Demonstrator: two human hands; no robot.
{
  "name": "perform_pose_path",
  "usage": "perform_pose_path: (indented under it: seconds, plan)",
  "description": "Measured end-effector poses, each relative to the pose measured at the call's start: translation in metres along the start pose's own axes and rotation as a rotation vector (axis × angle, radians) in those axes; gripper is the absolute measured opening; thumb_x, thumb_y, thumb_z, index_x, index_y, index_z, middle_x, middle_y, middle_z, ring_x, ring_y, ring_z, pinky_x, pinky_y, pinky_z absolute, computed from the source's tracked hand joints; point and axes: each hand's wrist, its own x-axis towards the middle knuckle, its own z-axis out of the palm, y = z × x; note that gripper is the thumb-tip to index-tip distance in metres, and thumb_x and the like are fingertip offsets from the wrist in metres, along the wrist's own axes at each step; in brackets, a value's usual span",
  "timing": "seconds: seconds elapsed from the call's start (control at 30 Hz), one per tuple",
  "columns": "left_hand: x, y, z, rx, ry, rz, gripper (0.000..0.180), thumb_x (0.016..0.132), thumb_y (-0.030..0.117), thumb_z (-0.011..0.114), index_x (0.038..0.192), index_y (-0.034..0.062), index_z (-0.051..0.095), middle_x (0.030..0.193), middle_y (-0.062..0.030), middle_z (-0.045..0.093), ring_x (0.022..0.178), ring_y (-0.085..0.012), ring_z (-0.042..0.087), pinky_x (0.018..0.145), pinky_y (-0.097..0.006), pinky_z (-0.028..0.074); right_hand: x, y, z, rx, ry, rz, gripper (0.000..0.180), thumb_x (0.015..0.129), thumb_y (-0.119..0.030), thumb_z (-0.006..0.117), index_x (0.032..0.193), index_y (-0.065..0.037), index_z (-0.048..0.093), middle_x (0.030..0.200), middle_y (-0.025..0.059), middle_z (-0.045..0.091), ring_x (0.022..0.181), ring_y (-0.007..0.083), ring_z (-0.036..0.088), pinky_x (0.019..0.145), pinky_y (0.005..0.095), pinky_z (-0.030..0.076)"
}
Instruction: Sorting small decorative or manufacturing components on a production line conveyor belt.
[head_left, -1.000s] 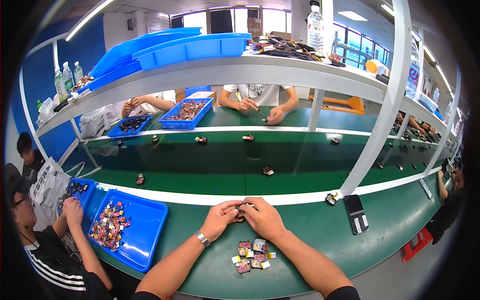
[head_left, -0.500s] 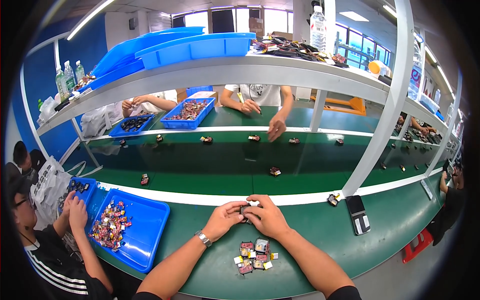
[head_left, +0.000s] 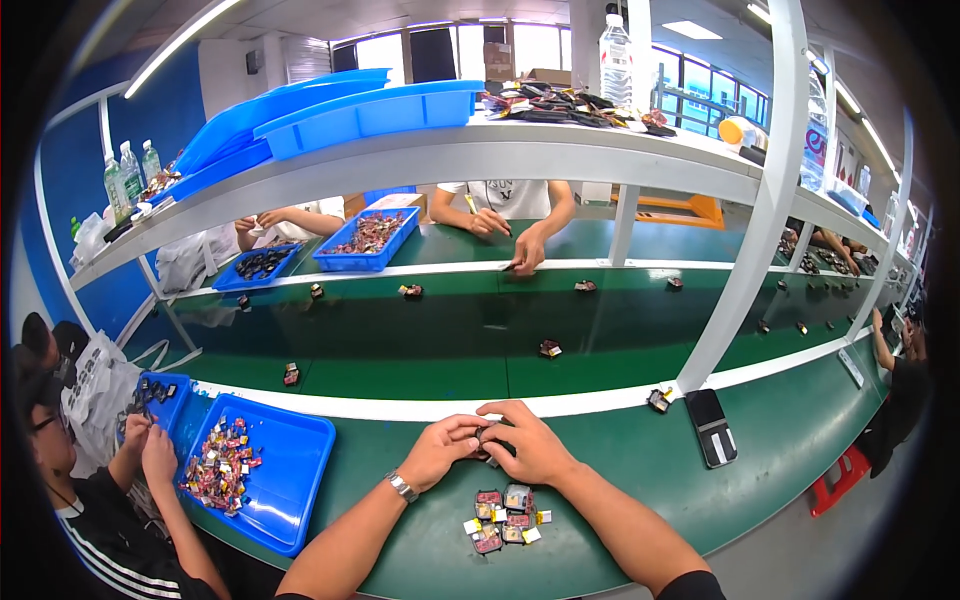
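Note:
Above the green tabletop (head_left: 400,560), my left hand (head_left: 440,452) and my right hand (head_left: 528,445) meet with fingers closed round a small dark electronic module (head_left: 489,437). Most of that piece is hidden by my fingers. Just in front of my wrists lies a pile of several similar modules (head_left: 515,518), with black frames, reddish boards and white and yellow tabs. To the left, a blue tray (head_left: 290,490) holds many loose small red and white parts (head_left: 222,465).
A white rail (head_left: 430,404) borders the green conveyor belt (head_left: 420,345), which carries scattered modules. At right are a slanted white post (head_left: 750,220), a single module (head_left: 658,400) and a black case (head_left: 712,428). Co-workers sit at left and across; a loaded shelf (head_left: 450,150) spans overhead.
The co-worker across has brought a hand down onto a module at the belt's far edge. My hands stay together round the module, with the view shifted slightly.

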Motion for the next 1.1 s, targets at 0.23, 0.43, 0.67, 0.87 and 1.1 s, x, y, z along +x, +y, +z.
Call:
perform_pose_path:
  seconds: [0.23, 0.43, 0.67, 0.87, 1.1]
  plan:
    - [0.001, -0.002, -0.004, -0.049, -0.018, 0.002, 0.029, 0.095, 0.0, 0.053, 0.124, 0.0007, 0.052, 0.121, -0.0113, 0.061, 0.107, -0.0174, 0.061, 0.093, -0.033, 0.052, 0.0, -0.002, 0.0, 0.02, -0.023, 0.024, 0.008, 0.084, -0.009, 0.067, 0.09, -0.005, 0.065, 0.123, 0.0102, 0.056, 0.115, 0.0303, 0.051, 0.095, 0.0396, 0.045]
    - [0.001, -0.005, -0.005, -0.049, -0.018, 0.001, 0.029, 0.095, 0.0, 0.053, 0.124, 0.0004, 0.052, 0.123, -0.0114, 0.061, 0.107, -0.0171, 0.061, 0.093, -0.032, 0.052, -0.002, 0.002, 0.0, 0.055, -0.036, 0.009, 0.012, 0.082, -0.009, 0.068, 0.094, -0.008, 0.068, 0.124, 0.009, 0.057, 0.114, 0.0296, 0.052, 0.095, 0.0392, 0.045]
    - [0.001, -0.007, -0.002, -0.01, 0.041, 0.036, 0.031, 0.095, 0.0, 0.052, 0.126, -0.0002, 0.05, 0.123, -0.0119, 0.06, 0.108, -0.0168, 0.061, 0.093, -0.033, 0.052, -0.002, -0.003, 0.004, -0.052, 0.061, 0.05, 0.009, 0.081, -0.01, 0.069, 0.089, -0.006, 0.068, 0.12, 0.0099, 0.058, 0.112, 0.0292, 0.054, 0.093, 0.0387, 0.047]
    - [0.002, -0.007, -0.003, -0.048, 0.046, 0.044, 0.029, 0.096, 0.001, 0.051, 0.125, 0.0001, 0.05, 0.124, -0.013, 0.06, 0.112, -0.0197, 0.06, 0.095, -0.035, 0.052, -0.004, -0.005, 0.011, -0.074, 0.136, 0.071, 0.011, 0.079, -0.01, 0.071, 0.089, -0.006, 0.069, 0.117, 0.0088, 0.06, 0.109, 0.0275, 0.056, 0.088, 0.0373, 0.05]
    - [0.002, -0.007, -0.003, -0.093, 0.053, 0.045, 0.027, 0.095, 0.002, 0.053, 0.122, 0.0008, 0.051, 0.122, -0.0135, 0.061, 0.112, -0.0209, 0.061, 0.096, -0.037, 0.052, -0.006, -0.003, 0.016, 0.094, 0.162, 0.15, 0.013, 0.081, -0.008, 0.07, 0.093, -0.006, 0.071, 0.119, 0.0075, 0.06, 0.109, 0.0263, 0.056, 0.089, 0.036, 0.051]
